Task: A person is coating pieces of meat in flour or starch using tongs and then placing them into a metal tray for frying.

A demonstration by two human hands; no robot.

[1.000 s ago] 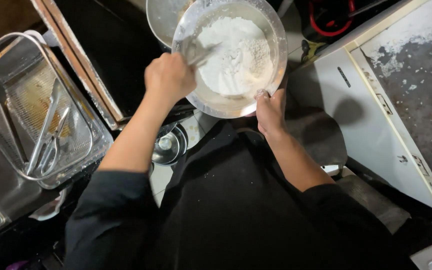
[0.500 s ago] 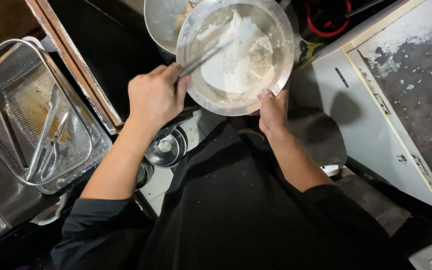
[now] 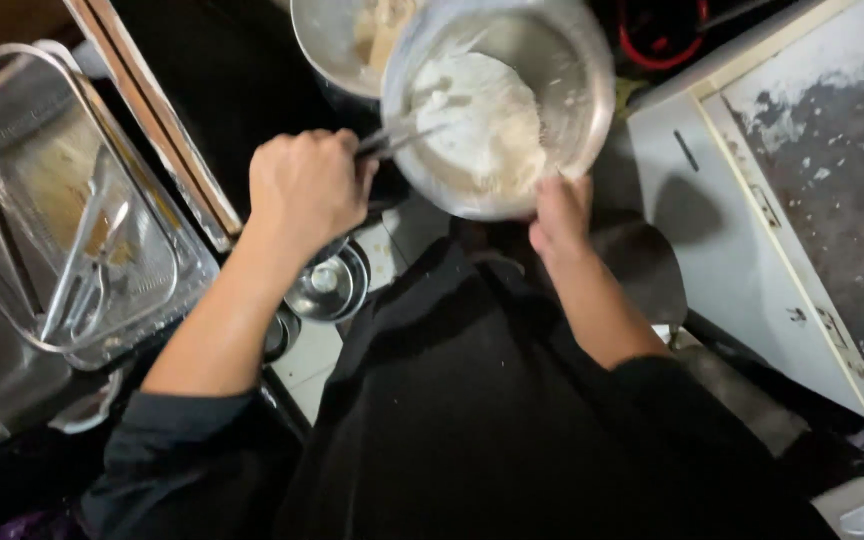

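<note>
A round metal bowl (image 3: 572,70) holding white flour or batter (image 3: 477,115) is tilted towards me at the top centre. My right hand (image 3: 560,215) grips its near rim from below. My left hand (image 3: 307,185) is closed around the handle of a metal utensil (image 3: 402,135), whose end reaches into the white mass. Behind it sits a second metal bowl (image 3: 327,40) with pale lumpy contents.
A clear rectangular tray (image 3: 12,90) with metal tongs (image 3: 87,270) lies at the left. A white counter (image 3: 692,210) with a dark, flour-dusted surface (image 3: 832,140) runs along the right. Small round metal lids (image 3: 327,285) sit below my left forearm. A red ring (image 3: 667,45) shows behind.
My left hand has pulled back and down from over the bowl to its left side, dragging the utensil. The bowl has tipped more, and the white mass has shifted.
</note>
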